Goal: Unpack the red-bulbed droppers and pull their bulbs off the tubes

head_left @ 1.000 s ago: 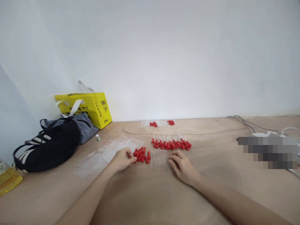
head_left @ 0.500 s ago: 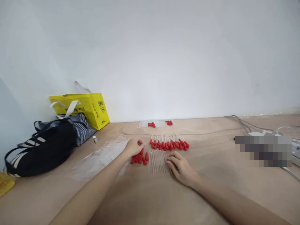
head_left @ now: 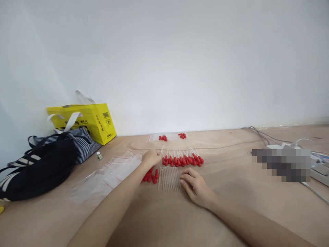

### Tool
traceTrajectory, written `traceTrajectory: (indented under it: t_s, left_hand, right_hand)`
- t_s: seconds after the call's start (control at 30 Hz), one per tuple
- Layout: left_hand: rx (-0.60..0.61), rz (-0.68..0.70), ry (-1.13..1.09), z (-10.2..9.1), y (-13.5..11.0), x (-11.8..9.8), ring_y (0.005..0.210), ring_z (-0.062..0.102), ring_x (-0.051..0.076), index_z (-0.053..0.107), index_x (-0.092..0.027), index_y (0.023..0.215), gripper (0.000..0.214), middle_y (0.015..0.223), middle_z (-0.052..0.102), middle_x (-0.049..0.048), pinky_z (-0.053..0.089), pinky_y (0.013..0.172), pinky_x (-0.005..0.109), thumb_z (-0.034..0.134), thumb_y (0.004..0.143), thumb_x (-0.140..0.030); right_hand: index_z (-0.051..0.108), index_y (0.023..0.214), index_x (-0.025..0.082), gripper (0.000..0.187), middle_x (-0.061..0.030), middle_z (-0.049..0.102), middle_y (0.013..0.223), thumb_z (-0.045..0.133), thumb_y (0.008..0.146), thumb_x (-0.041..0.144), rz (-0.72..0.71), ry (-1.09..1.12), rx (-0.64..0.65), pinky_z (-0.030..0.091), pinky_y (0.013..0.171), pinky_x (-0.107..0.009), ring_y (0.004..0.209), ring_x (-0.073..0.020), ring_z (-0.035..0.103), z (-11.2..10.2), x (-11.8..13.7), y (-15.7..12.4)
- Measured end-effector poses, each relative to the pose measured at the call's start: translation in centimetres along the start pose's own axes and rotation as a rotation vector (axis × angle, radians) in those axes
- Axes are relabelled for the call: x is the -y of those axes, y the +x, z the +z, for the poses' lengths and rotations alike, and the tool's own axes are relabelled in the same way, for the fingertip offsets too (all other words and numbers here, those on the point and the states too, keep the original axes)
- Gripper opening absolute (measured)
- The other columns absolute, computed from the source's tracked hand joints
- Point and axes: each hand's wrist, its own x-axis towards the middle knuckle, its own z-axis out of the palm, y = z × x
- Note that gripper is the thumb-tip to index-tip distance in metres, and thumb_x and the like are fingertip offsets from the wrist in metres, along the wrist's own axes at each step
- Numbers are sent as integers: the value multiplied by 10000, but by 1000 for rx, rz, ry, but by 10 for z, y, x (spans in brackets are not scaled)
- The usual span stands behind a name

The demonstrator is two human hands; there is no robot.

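At the left end of a row of droppers [head_left: 183, 160] with red rubber bulbs, my left hand [head_left: 152, 158] has its fingers closed around a dropper. The dropper's pale tube [head_left: 162, 148] sticks out beyond the fingertips; its bulb is mostly hidden. Partly under the left wrist lies a small heap of loose red bulbs [head_left: 154, 178]. In front of the row, clear thin tubes [head_left: 169, 180] lie side by side. My right hand [head_left: 196, 188] rests on the table at their right edge, fingers loosely bent and slightly apart, with nothing visible in them.
Clear zip bags [head_left: 105, 176] are spread at the left. Behind the row lies another bag [head_left: 173, 137] with red bulbs on it. A small bottle [head_left: 99, 156], a black bag [head_left: 51, 166] and a yellow bag [head_left: 105, 127] stand far left. Cables [head_left: 259, 132] and a blurred-out item [head_left: 282, 164] are at right.
My left hand has moved from above the bulb heap to the left end of the dropper row and closed there. My right hand stays beside the tubes. The view has shifted slightly.
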Motion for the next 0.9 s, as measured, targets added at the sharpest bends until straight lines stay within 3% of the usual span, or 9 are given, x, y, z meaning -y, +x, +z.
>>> traceTrajectory:
  t_s: [0.13,0.2,0.27,0.37,0.53,0.67,0.8,0.9]
  left_hand:
    - [-100,215,62,-10,-51,13,737,554,181,578,-197,635,245,680,627,14,338,731,294,462,748,-381]
    - [-269,513,151,-6,-76,23,703,536,173,568,-183,641,215,681,615,19,322,716,314,468,760,-331]
    - [-410,697,183,3,-95,32,677,518,162,567,-174,641,213,676,606,26,315,702,318,466,777,-303]
    - [-545,842,177,15,-109,37,647,494,145,571,-173,641,224,642,590,17,312,713,320,459,802,-283]
    - [-614,940,178,24,-111,30,642,485,139,574,-183,655,192,629,586,7,316,720,327,478,795,-271]
    - [-599,944,153,26,-110,24,669,500,147,578,-182,679,173,653,601,10,332,728,336,479,793,-265]
    - [-567,945,116,30,-106,22,828,529,166,600,-197,854,164,835,638,22,315,853,370,451,815,-254]
    - [-575,956,106,34,-103,24,891,534,164,603,-213,881,178,882,650,4,293,905,383,431,836,-233]
  right_hand:
    - [505,1046,167,257,-103,541,957,436,798,171,-42,-117,-154,454,751,-338,884,-190,519,1,-2,0]
    - [450,1150,157,356,-127,525,1037,437,796,181,-85,-198,-218,431,802,-377,964,-212,494,-1,0,1]
    - [427,1193,166,401,-127,519,1092,444,793,186,-151,-285,-222,385,861,-419,1029,-227,465,-2,4,2]
    - [476,1150,192,362,-89,551,1094,464,788,181,-246,-365,-148,291,934,-465,1068,-229,445,-2,10,3]
    - [568,981,206,204,-21,638,818,453,817,168,-311,-392,-121,179,983,-492,919,-176,524,4,11,3]
    - [591,869,187,209,-5,601,651,393,836,130,-345,-418,-107,197,981,-478,772,-139,540,8,8,4]
    - [591,815,184,260,-3,567,599,345,830,100,-348,-447,-97,237,972,-458,720,-132,527,7,8,5]
    - [588,854,181,226,-10,585,626,371,828,125,-347,-435,-113,244,968,-459,738,-140,531,8,10,7]
